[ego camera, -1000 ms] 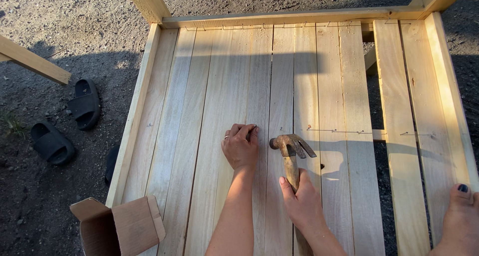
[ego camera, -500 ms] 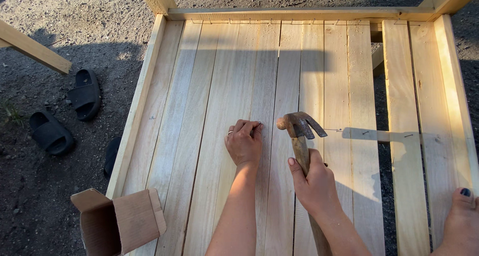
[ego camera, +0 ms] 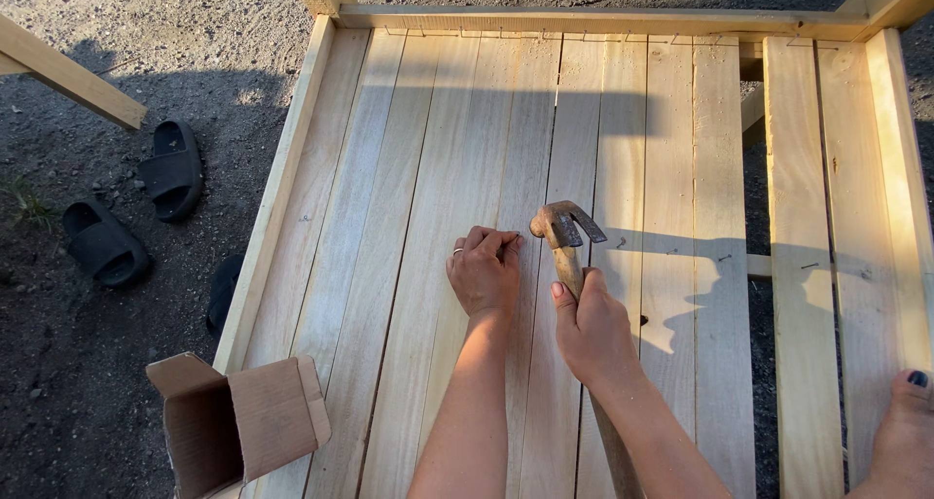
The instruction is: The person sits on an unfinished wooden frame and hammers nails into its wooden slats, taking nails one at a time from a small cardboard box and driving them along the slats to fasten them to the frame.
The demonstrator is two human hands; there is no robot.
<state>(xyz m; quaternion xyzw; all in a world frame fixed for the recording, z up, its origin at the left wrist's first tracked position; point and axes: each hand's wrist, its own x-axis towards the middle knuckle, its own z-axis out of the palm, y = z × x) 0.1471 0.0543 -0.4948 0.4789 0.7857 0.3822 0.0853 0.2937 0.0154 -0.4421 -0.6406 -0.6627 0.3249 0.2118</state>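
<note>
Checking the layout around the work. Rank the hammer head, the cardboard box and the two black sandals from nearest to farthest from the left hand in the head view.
1. Hammer head, just right of the left hand.
2. Cardboard box, lower left, at the platform's edge.
3. Two black sandals, far left on the gravel; the upper one is nearer.

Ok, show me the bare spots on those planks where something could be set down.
Bare planks run from the far rail down to the left hand. More free boards lie beside the cardboard box. It is crowded mid-deck: the right hand grips the hammer. Right of that are open gaps.
</note>
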